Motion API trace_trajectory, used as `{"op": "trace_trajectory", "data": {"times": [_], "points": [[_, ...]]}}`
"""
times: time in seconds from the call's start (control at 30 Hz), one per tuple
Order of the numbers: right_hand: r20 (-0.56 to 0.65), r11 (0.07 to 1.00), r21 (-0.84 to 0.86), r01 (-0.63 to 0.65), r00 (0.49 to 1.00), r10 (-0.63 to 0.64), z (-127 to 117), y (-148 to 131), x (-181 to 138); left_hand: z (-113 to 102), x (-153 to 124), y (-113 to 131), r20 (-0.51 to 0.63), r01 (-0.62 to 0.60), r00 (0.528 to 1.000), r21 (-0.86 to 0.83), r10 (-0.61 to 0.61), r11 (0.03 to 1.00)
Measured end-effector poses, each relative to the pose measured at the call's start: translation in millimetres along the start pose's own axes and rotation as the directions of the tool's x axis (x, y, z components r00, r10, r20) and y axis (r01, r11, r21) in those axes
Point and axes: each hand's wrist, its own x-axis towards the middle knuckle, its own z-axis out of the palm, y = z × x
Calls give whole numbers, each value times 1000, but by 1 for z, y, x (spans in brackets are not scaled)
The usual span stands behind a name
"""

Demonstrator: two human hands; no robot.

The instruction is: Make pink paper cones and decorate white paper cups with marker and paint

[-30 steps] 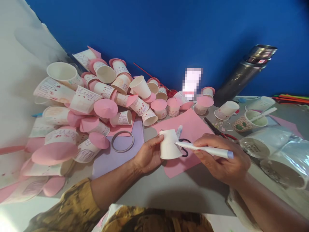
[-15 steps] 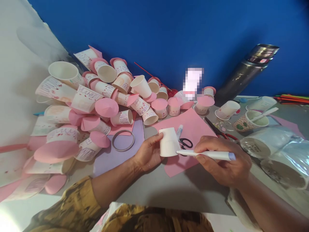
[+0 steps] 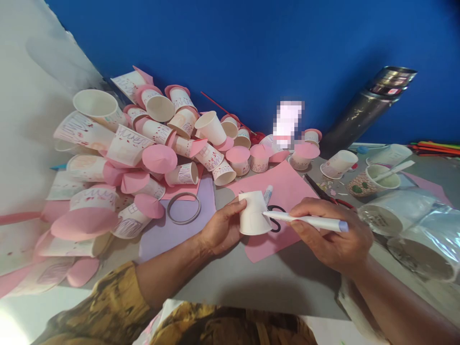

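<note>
My left hand [image 3: 224, 226] is closed round the side of a white paper cup [image 3: 253, 218], which is upside down with its wide rim at the bottom. In my right hand [image 3: 332, 239] is a white marker pen [image 3: 316, 222] with a pale purple end. The pen's tip meets or nearly meets the cup's right side; I cannot tell which. Faint lines show on the cup. Behind it, black-handled scissors [image 3: 276, 225] and a small tube [image 3: 268, 192] lie on pink paper [image 3: 287, 187].
A heap of decorated paper cups with pink cone tops [image 3: 158, 159] fills the left. A grey ring [image 3: 184, 194] lies on purple paper [image 3: 206, 201]. Red-handled scissors [image 3: 341, 201], a dark thermos [image 3: 359, 115], a patterned cup [image 3: 359, 186] and bagged cups [image 3: 402, 211] are at right.
The pen tip has moved up along the cup's right side, from near the rim to about mid-height. The cup has shifted slightly right and tilted a little.
</note>
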Motion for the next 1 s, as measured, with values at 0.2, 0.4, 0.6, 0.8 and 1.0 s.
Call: {"op": "trace_trajectory", "data": {"times": [0.2, 0.4, 0.6, 0.8, 1.0], "points": [[-16, 1000, 10, 26, 1000, -26, -1, 1, 0, 1, 0, 0, 6, 13, 1000, -8, -13, 1000], [-25, 1000, 11, 28, 999, -28, -2, 2, 0, 2, -1, 0, -23, 19, 1000, -14, -19, 1000], [-24, 1000, 0, 26, 999, -26, 0, -1, 1, 5, -2, 1, 23, 11, 1000, -5, -11, 1000], [-55, 998, -54, 37, 998, -39, -2, 0, 1, 5, 0, 1, -4, 14, 1000, -45, -14, 999], [-24, 998, -46, 45, 999, -46, 0, -1, 1, 1, 2, -3, 29, -13, 999, -23, 13, 1000]]}}
